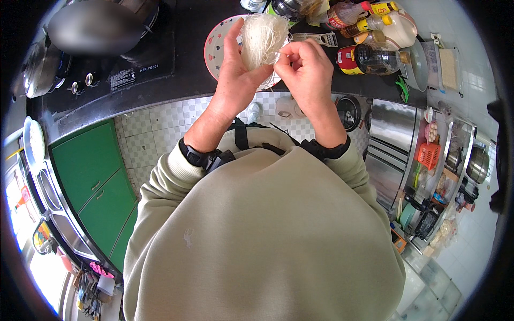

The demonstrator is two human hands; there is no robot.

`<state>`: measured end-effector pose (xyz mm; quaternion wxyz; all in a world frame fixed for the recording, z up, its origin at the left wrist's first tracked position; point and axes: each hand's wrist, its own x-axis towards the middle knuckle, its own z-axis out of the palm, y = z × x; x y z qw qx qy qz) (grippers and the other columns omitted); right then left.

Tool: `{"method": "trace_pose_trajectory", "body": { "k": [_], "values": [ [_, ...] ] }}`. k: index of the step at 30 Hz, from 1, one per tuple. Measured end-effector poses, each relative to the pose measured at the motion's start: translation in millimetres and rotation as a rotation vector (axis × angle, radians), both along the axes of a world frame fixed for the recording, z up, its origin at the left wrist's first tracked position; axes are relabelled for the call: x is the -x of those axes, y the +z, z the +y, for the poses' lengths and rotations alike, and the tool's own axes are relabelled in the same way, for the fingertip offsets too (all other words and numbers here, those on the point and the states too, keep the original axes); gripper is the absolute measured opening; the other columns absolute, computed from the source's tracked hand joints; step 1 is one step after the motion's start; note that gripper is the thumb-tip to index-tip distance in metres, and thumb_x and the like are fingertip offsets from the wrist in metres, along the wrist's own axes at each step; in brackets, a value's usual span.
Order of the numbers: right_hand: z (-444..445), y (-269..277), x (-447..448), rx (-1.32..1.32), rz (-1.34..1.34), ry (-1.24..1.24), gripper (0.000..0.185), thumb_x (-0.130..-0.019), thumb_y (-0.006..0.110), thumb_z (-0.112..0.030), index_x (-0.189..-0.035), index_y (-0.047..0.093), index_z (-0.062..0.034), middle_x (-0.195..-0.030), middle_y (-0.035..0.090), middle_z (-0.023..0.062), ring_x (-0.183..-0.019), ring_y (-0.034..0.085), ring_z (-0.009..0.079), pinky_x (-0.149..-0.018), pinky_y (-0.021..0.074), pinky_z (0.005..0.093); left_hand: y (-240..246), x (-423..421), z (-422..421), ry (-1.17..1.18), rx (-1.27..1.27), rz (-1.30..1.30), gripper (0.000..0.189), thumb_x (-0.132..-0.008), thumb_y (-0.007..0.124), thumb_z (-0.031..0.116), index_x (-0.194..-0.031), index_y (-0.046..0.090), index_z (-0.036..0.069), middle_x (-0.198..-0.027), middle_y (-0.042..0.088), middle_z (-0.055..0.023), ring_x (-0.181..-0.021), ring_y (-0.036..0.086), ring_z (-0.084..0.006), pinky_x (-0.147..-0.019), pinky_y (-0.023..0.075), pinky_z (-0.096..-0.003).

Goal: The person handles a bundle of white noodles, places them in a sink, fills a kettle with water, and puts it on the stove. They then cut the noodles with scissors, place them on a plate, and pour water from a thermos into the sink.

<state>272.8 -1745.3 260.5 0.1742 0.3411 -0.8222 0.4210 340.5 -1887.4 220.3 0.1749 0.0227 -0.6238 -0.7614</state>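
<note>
A bundle of dried rice vermicelli (265,38), pale and tangled, is gripped in my left hand (240,70), thumb and fingers spread around its near and left sides. At the bundle's lower right edge, my right hand (307,66) pinches some strands between thumb and fingertips. Beneath both hands lies a round plate (215,50) with a red rim and small printed motifs. Much of the plate is covered by the bundle and my hands.
Sauce bottles crowd the counter's right side, including a large soy sauce bottle (371,59). A metal grater (317,39) lies behind my right hand. To the left is a gas stove (132,74) with a steel pot (44,72). A sink (72,236) sits far left, a storage rack (453,160) far right.
</note>
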Motion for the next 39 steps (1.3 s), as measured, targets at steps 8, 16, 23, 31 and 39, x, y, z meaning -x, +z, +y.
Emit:
{"method": "trace_pose_trajectory", "body": {
  "k": [8,16,23,31,39],
  "values": [
    [4,17,-3,0.056,-0.167,0.087,0.012,-0.084,0.073,0.003,-0.094,0.069,-0.0016,-0.087,0.063,0.0014,-0.066,0.058,0.0056,-0.058,0.0464,0.0206,6,-6,-22,-0.240,-0.613,-0.095,0.080,-0.081,0.066,0.001,-0.153,0.032,0.014,-0.145,0.048,-0.0111,-0.131,0.051,-0.0291,-0.103,0.0463,-0.0437],
    [1,20,-10,0.045,-0.188,0.181,0.017,-0.081,0.076,-0.001,-0.097,0.070,-0.0052,-0.087,0.063,0.0027,-0.060,0.060,0.0080,-0.054,0.0483,0.0230,14,-12,-20,-0.284,-0.662,-0.089,0.082,-0.083,0.066,-0.003,-0.153,0.025,0.010,-0.142,0.048,-0.0127,-0.132,0.049,-0.0277,-0.107,0.0443,-0.0450],
    [-6,14,-12,-0.008,-0.118,0.229,0.016,-0.079,0.075,-0.001,-0.090,0.064,-0.0041,-0.086,0.062,0.0033,-0.060,0.059,0.0100,-0.055,0.0491,0.0241,13,-27,-28,-0.261,-0.607,-0.099,0.085,-0.083,0.066,-0.003,-0.154,0.021,0.008,-0.143,0.047,-0.0150,-0.132,0.049,-0.0290,-0.108,0.0434,-0.0426],
    [-40,6,-32,0.215,-0.669,0.472,0.006,-0.088,0.061,0.003,-0.090,0.057,-0.0009,-0.090,0.066,0.0041,-0.063,0.055,0.0032,-0.053,0.0447,0.0185,10,-64,-42,-0.070,-0.485,-0.205,0.093,-0.082,0.067,-0.002,-0.157,0.013,0.009,-0.138,0.050,-0.0182,-0.125,0.054,-0.0282,-0.103,0.0457,-0.0417],
    [-64,12,-43,0.021,-0.878,0.488,0.021,-0.094,0.058,0.000,-0.114,0.062,0.0008,-0.086,0.067,0.0038,-0.063,0.057,0.0046,-0.056,0.0479,0.0196,-1,-92,-62,0.151,-0.346,-0.261,0.097,-0.083,0.070,0.003,-0.156,0.008,0.009,-0.122,0.055,-0.0170,-0.113,0.058,-0.0259,-0.097,0.0482,-0.0396]
  ]
}}
